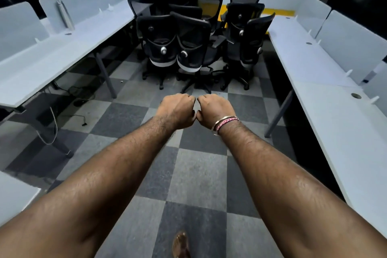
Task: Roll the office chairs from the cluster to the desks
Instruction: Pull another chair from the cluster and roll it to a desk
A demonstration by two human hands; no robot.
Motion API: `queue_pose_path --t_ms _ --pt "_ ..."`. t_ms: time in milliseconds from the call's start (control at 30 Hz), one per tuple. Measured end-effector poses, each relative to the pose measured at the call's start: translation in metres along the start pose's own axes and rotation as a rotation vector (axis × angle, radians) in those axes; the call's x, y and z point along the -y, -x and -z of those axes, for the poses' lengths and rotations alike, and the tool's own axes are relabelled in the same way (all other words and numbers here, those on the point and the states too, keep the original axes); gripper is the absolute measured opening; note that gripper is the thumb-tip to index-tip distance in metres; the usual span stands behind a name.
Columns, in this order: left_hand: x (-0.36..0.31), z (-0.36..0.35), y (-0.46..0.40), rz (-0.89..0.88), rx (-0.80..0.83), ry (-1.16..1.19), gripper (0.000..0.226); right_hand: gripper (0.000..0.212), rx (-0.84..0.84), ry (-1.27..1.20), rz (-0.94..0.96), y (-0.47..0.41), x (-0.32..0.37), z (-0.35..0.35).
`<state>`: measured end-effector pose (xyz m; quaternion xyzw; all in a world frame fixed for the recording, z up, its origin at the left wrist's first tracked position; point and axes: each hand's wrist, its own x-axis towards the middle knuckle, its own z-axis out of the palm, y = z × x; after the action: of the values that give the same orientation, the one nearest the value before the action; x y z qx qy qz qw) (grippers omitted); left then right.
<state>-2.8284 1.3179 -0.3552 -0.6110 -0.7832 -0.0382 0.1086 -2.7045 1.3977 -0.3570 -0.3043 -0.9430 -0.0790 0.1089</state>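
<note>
Left hand (178, 111): curling into an empty fist, touching knuckles with the other fist above the floor.
Right hand (215, 110): likewise clenching on nothing; bracelets (225, 123) circling its wrist.
Office chairs (188, 46): standing bunched together at the far end of the aisle, well apart from both fists.
Left desk (62, 52): running along the aisle's left.
Right desk (326, 90): lining the opposite side.
Checkered floor (196, 174): showing a bare foot (181, 244) at the bottom edge.

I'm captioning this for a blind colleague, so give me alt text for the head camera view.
Two bare arms reach forward, left hand and right hand curled into empty fists side by side, toward a cluster of black office chairs at the aisle's far end. White desks line both sides over checkered carpet.
</note>
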Motion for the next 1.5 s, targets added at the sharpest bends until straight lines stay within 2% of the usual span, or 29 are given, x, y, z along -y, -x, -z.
queue_pose_path --t_ms 267,500,867,1167,1300,1500 --pt "0.072 -0.025 -0.164 0.002 0.018 -0.023 0.028 0.024 -0.002 -0.028 -0.011 -0.171 -0.052 -0.035" --pt "0.123 -0.077 -0.319 0.025 0.028 -0.054 0.028 0.023 -0.005 -0.03 0.035 -0.323 -0.111 -0.098" --pt "0.205 -0.134 -0.548 0.061 0.041 -0.012 0.034 0.026 0.034 -0.056 0.079 -0.553 -0.2 -0.15" --pt "0.316 -0.209 -0.734 -0.008 0.071 0.006 0.026 0.02 0.061 -0.096 -0.041 -0.754 -0.228 -0.239" --pt "0.368 -0.229 -0.816 -0.074 0.114 0.038 0.022 0.024 0.087 -0.109 -0.096 -0.845 -0.233 -0.269" --pt "0.425 -0.253 -0.92 -0.148 0.102 0.039 0.029 0.028 0.058 -0.083 -0.167 -0.947 -0.253 -0.303"
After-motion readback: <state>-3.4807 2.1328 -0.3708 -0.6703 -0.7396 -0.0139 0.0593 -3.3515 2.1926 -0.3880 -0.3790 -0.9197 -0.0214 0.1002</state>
